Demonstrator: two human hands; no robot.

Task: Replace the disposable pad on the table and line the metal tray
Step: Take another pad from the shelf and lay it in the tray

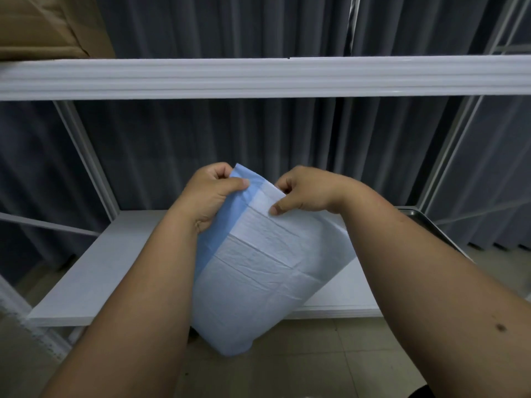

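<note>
Blue-and-white folded disposable pad [258,262] is held up in mid-frame, over the front edge of the white table [109,271], lower end hanging past it toward the tiled floor [330,354]. Left hand [211,193] pinches the pad's top edge w/ thumb and curled fingers at 11 o'clock; right hand [301,193] pinches the white layer at 1 o'clock, thumb on top. Metal tray [428,218] corner shows on the table at 3 o'clock. Grey curtain [258,133] behind, cardboard box [48,24] on the upper shelf [258,77] at 10 o'clock.
</note>
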